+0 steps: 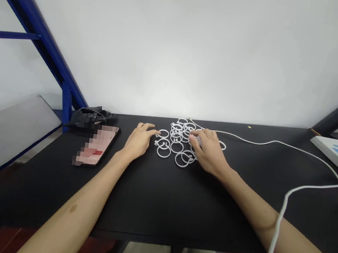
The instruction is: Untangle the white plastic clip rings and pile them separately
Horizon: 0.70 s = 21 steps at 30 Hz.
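Several white curtain rings (176,135) with small eyelets lie in a loose, overlapping pile on the black table (158,200). At the left side of the pile is my left hand (138,140), palm down with its fingers apart. Its fingertips reach the edge of a ring there; whether they touch it I cannot tell. My right hand (208,151) rests over the right part of the pile, fingers spread and bent a little. It covers some of the rings, and nothing shows gripped in it.
To the left lie a phone (99,150) and a crumpled black plastic bag (90,116). A white cable (275,142) runs across the right side and loops over my right forearm. A white box (335,152) sits far right. A blue metal frame (46,48) rises at left before the white wall.
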{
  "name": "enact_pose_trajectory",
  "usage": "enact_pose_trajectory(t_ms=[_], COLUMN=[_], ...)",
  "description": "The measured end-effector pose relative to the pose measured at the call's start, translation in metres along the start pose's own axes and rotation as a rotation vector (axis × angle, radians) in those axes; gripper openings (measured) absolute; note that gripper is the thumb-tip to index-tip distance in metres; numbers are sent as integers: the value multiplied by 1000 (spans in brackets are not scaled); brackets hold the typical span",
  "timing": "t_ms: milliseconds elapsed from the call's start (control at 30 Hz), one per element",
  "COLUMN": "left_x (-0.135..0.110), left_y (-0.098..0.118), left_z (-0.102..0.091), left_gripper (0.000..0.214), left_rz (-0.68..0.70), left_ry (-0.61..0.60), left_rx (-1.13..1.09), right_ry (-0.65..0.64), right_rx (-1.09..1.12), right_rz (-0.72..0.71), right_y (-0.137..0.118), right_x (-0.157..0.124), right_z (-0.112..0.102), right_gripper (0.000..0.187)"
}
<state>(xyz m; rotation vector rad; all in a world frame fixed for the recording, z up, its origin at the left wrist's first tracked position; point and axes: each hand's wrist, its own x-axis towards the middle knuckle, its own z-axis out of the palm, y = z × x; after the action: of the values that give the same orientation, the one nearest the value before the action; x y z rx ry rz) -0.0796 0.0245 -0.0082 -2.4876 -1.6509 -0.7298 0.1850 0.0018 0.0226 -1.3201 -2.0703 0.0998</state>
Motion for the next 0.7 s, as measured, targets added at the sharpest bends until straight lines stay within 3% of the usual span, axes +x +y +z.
enact_pose_trajectory(t_ms=[133,433,567,700], left_x=[2,2,-1,-7], left_y=[3,14,35,65], left_z=[-5,-16,-29,-39], left_gripper=[22,8,9,12], left_rz=[-22,-58,-58,-57], left_ry=[29,82,141,118], left_rx=[23,-18,-135,-446], right_ry=[14,49,32,-15], right_rx=[-36,-113,-104,-39], right_rz=[-20,-115,-214,-391], right_y=[2,1,-8,-22], right_x=[0,0,-2,-8], right_z=[1,-2,-3,0], right_gripper=[35,29,29,36])
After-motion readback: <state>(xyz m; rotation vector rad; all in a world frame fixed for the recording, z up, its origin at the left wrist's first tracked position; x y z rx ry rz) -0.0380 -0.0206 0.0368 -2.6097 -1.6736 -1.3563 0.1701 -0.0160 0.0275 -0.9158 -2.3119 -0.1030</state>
